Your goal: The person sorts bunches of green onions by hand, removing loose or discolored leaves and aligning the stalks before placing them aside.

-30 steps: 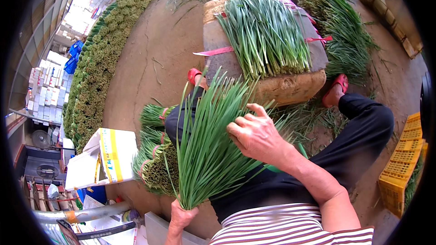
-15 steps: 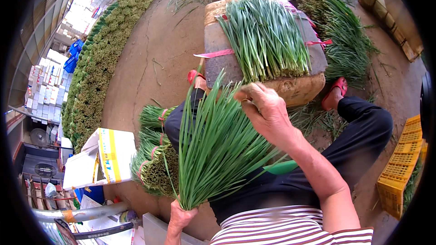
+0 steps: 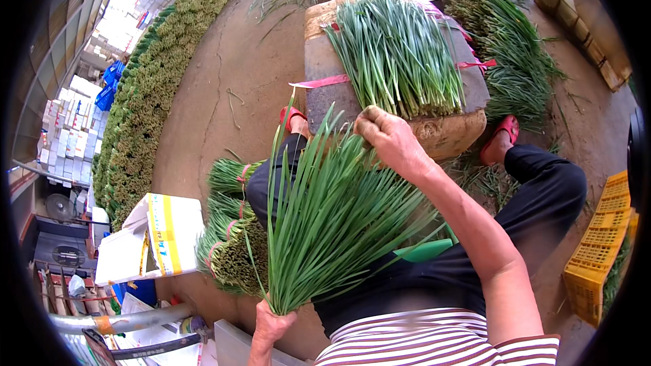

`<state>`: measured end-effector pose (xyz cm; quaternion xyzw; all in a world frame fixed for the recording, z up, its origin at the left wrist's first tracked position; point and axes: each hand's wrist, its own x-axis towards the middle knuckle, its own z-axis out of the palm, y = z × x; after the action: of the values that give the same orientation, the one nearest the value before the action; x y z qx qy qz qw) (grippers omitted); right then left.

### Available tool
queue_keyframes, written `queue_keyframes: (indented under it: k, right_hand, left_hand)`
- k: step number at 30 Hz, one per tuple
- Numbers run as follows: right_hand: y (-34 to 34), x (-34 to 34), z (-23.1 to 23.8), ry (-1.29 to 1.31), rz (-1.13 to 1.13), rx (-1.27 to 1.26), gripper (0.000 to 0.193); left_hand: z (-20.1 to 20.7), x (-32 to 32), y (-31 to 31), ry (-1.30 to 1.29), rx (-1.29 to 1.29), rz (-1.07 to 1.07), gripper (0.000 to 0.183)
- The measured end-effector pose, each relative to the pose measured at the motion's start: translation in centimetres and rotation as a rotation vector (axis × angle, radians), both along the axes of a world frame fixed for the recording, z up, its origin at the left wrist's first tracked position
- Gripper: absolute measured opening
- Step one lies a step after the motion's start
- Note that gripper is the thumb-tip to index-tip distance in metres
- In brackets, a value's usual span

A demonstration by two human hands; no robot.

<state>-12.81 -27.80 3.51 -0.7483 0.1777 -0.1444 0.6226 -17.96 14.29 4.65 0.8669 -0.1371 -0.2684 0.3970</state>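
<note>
My left hand [image 3: 272, 324] is closed round the lower end of a large bunch of Chinese chives [image 3: 332, 224], whose long green leaves fan out upward and to the right. My right hand [image 3: 392, 141] hovers at the leaf tips, its fingers curled into a pinch; whatever they hold, if anything, is hidden. Just beyond it, a flat layer of chives [image 3: 400, 54] lies on a low foam block [image 3: 332, 105] with a grey top. Pink ties [image 3: 322, 81] stick out from both sides of that layer.
Tied chive bundles [image 3: 234, 251] are stacked by my left leg, next to a white foam box [image 3: 173, 230]. Loose chives [image 3: 519, 81] lie in a heap right of the block. A yellow crate [image 3: 597, 244] stands at far right. A long row of bundles [image 3: 159, 88] runs along the left.
My right hand has moved slightly up, toward the foam block, and its fingers have curled in more. The leaves spread a little further right; my left hand keeps its grip.
</note>
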Motion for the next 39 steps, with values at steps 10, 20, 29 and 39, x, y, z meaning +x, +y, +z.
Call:
queue_keyframes:
  k: [10, 20, 29, 39]
  right_hand:
    - [0.0, 1.0, -1.7, -0.225, -0.09, -0.76, 0.026]
    - [0.9, 1.6, -1.4, -0.166, 0.012, -0.444, 0.012]
    - [0.0, 2.1, 2.4, -0.431, -0.184, -0.246, 0.017]
    - [3.8, 4.2, 3.7, -0.416, 0.127, -1.025, 0.017]
  left_hand:
    - [0.3, 0.0, -0.3, 0.007, 0.022, -0.009, 0.026]
    - [-0.1, -0.2, 0.0, 0.041, -0.008, 0.052, 0.028]
    - [0.2, -0.1, -0.6, -0.022, -0.009, 0.009, 0.031]
    - [1.0, -0.7, -1.6, -0.089, 0.053, 0.043, 0.033]
